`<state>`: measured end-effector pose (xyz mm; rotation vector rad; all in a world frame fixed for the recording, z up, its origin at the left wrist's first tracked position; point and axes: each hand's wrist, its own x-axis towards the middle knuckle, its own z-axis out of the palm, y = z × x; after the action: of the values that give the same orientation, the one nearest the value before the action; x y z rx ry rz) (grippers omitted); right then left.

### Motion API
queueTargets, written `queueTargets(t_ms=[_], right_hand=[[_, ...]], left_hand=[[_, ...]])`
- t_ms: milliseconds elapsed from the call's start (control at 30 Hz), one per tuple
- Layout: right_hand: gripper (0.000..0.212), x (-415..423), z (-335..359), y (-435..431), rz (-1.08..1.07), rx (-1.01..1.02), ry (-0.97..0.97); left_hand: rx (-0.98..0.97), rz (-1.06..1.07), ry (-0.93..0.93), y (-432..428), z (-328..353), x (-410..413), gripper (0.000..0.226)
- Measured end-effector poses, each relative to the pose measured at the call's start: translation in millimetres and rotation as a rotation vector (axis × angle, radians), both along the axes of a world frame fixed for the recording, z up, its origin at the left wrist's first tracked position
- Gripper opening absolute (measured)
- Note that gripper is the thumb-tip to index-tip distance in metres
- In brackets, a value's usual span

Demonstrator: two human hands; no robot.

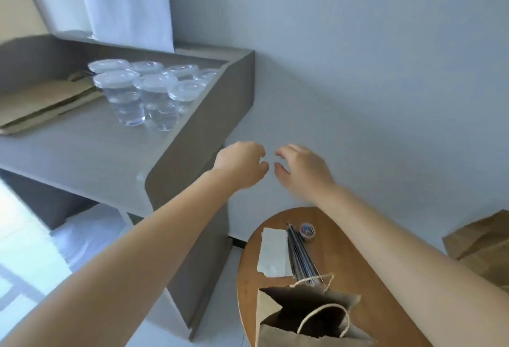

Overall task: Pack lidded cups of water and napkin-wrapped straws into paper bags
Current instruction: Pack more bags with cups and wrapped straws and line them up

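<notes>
Several clear lidded cups of water (143,90) stand grouped at the back of a grey desk (82,154). An open brown paper bag (308,316) with twine handles stands at the near edge of a round wooden table (341,250). White napkins (274,251) and a bundle of dark straws (301,254) lie on that table behind the bag. My left hand (241,165) and my right hand (301,167) hover side by side in the air between desk and table, fingers curled and apart, holding nothing.
Flat folded paper bags (41,104) lie on the desk's left side. A small round tub of coloured clips (307,231) sits by the straws. Another brown bag (484,244) shows at the right edge. A grey wall rises behind.
</notes>
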<state>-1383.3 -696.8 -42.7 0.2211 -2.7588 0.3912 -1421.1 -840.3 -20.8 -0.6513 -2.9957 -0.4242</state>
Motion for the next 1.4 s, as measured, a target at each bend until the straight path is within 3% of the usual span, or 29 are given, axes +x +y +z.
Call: queueTargets(t_ms=[167,300,500,667,833,933,1033,1167,1400], right_hand=[[0.030,-37,51,-58,0.131,-0.093,0.152],[0.030,-61,72,-107,0.235,-0.148,0.183],[0.029,-107,81,-184,0.306,-0.135,0.116],[0.030,-152,86,-245,0.267,-0.067,0.004],[0.037,-201,87,-294,0.177,0.032,-0.057],[0.039,-222,85,-310,0.121,0.044,-0.044],[0.032,-237,72,-318,0.065,0.101,-0.017],[0.052,-243,56,-314,0.083,0.232,-0.031],[0.045,-236,62,-314,0.112,0.086,-0.018]], left_hand=[[0.264,0.107,0.226,-64,53,-13,0.032],[0.425,0.238,0.295,-111,60,-38,0.036],[0.541,0.423,0.194,-187,36,-99,0.037],[0.626,0.528,0.040,-238,16,-150,0.059],[0.667,0.467,-0.046,-264,-5,-200,0.080],[0.811,0.349,-0.064,-269,-6,-226,0.089],[0.989,0.215,-0.158,-268,-13,-245,0.074],[1.125,0.223,-0.173,-266,-39,-251,0.043],[1.166,0.198,-0.195,-274,-39,-247,0.047]])
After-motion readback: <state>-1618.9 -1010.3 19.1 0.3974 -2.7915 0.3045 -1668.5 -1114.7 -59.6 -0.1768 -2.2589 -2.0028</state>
